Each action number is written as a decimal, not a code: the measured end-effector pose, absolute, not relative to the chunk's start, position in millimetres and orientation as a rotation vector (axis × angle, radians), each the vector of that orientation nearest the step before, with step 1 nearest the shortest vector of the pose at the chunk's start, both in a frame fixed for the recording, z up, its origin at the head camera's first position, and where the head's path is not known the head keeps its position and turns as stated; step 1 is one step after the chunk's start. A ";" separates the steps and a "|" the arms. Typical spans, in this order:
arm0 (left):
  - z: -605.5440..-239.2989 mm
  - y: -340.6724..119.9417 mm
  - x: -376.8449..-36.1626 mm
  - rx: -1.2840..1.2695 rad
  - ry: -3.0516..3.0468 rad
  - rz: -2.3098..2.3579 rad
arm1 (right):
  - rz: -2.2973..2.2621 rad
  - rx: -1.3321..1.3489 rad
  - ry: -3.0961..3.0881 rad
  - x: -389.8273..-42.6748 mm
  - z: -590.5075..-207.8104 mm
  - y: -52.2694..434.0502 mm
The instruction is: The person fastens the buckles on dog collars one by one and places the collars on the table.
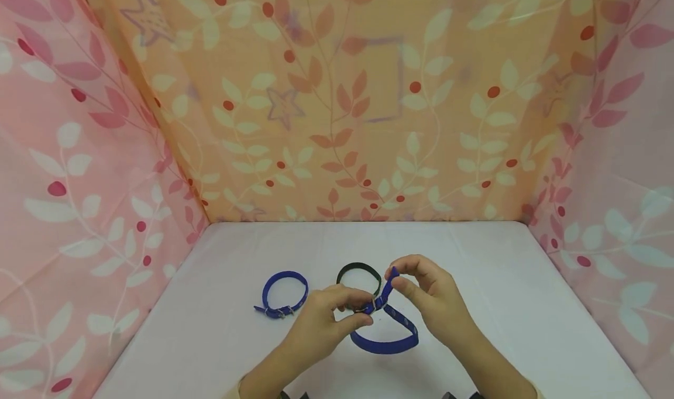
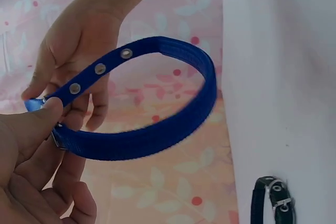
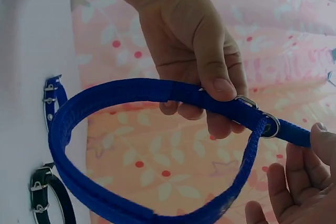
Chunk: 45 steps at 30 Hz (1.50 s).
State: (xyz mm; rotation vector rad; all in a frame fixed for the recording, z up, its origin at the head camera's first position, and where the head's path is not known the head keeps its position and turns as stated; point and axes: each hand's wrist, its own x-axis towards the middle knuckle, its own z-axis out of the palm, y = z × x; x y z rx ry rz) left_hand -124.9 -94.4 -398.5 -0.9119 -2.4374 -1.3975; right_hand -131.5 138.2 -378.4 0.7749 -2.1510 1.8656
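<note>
I hold a blue collar [image 1: 387, 341] above the white table between both hands. My left hand [image 1: 358, 312] pinches it by the metal buckle [image 3: 270, 125], thumb on top of the strap [image 3: 131, 92]. My right hand [image 1: 395, 279] pinches the strap's free end, which has passed through the buckle. In the left wrist view the collar loop [image 2: 173, 124] shows metal eyelets [image 2: 100, 68] near my left thumb [image 2: 44, 116]. A second blue collar [image 1: 284, 294] lies buckled on the table to the left. Just behind my hands lies a black collar [image 1: 361, 269].
The white table [image 1: 500, 282] is enclosed by leaf-patterned fabric walls: pink on the left [image 1: 79, 182], pink on the right [image 1: 621, 182], orange at the back [image 1: 358, 106]. Both spare collars [image 3: 51, 98] [image 3: 46, 192] lie near the table's middle.
</note>
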 end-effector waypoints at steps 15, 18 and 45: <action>-388.5 -100.8 -119.5 -0.820 -2.367 -1.452 | 1.666 0.870 -1.987 -129.3 -379.3 130.4; -392.2 -99.8 -120.6 -0.833 -2.281 -1.480 | 1.459 0.965 -1.937 -131.8 -384.5 127.1; -402.4 -89.6 -119.5 -0.832 -2.064 -1.624 | 1.028 1.005 -1.962 -136.7 -385.8 122.2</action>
